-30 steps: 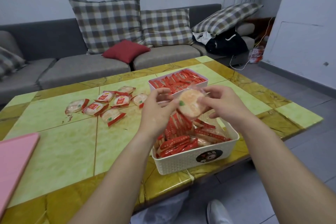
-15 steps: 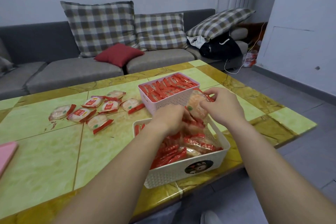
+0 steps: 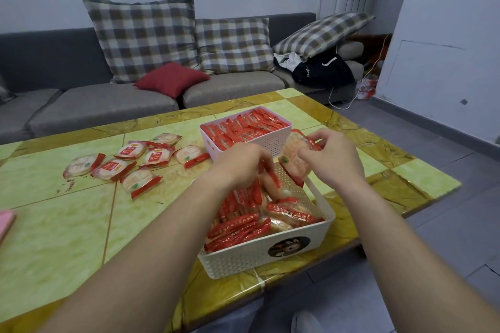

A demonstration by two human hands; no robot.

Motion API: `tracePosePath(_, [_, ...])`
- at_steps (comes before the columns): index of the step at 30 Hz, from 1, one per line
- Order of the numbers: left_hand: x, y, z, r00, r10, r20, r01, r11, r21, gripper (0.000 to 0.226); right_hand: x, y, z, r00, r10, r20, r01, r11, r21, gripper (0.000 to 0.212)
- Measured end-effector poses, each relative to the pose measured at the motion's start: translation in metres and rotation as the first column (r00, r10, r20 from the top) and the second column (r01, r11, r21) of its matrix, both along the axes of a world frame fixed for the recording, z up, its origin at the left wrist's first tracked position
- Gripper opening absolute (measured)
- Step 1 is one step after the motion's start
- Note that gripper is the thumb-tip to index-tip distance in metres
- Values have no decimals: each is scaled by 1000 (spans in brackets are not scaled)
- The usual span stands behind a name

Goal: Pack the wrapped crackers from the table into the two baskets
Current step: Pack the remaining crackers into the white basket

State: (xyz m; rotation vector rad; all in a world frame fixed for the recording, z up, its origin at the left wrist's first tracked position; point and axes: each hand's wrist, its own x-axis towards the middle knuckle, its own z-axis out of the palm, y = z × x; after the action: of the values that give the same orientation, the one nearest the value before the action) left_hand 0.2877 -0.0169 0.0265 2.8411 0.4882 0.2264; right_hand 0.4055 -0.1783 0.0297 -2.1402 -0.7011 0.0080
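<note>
The right hand pinches a wrapped cracker over the white basket's far end, the left hand reaches among its packs (grip unclear), so push those back and slide this one in upright.

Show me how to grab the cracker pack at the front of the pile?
I'd come from above and pinch the front cracker pack by its red sealed end, on the side nearest you. It lies flat on the table, so the round middle offers no edge; the thin red end sticks out free.
</note>
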Motion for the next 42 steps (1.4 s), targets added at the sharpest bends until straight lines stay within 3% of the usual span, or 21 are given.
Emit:
tracePosePath(6, [4, -9, -6, 998, -55, -14, 57, 961, 272, 23, -23, 13, -17, 987, 163, 5, -159, 966, -201, 20])
tracePosePath(10, [-10, -14, -14, 985, 86, 150, -98, 993, 72, 28, -31, 23, -28, 943, 315, -105, -332, 893, -302, 33])
tracePosePath(12, [-22, -17, -13, 968, 132, 213, -140, 990, 23, 19, -30, 20, -25, 924, 347, -164, -383, 850, -362, 34])
tracePosePath(15, [-40, -24, -11, 993, 83, 83, -78, 995, -64, 6, -24, 11, -15, 926, 353, -135, -378, 860, -342, 26])
tracePosePath(17, [-47, -31, -13, 999, 30, 14, -28, 993, -116, 15, -21, 3, -10, 921, 373, -112, -389, 866, -315, 23])
tracePosePath(21, [-50, -41, -19, 999, -22, 27, 25, 994, -102, 17, -30, -14, -6, 824, 527, -208, -560, 702, -440, 29])
tracePosePath(23, [-49, -43, -20, 999, -40, 15, 41, 998, -54, 13, -32, -18, -9, 824, 545, -156, -548, 694, -468, 27])
tracePosePath(29, [-53, -35, -22, 999, -41, 14, 42, 999, -30, 7, -26, -26, -9, 828, 549, -119, -540, 721, -434, 14])
tracePosePath(33, [-55, -27, -14, 999, -30, -20, 27, 989, -145, 12, -13, -28, 7, 949, 302, -90, -308, 949, -67, 17])
tracePosePath(35, [-54, -23, -7, 1000, 10, -22, -13, 985, -169, 27, -7, -27, 8, 979, 174, -109, -164, 982, 94, 15])
tracePosePath(37, [-49, -21, 0, 999, 46, 2, -46, 996, -80, 26, -6, -23, 6, 989, 95, -110, -74, 980, 183, 12])
tracePosePath(39, [-38, -21, 3, 997, 64, 40, -65, 998, 15, 17, -10, -18, 5, 996, 33, -83, -15, 977, 214, 9])
tracePosePath(42, [-20, -23, -1, 998, 45, -45, -43, 997, 62, 33, -21, -13, 4, 1000, 28, -3, -28, 993, 111, 13])
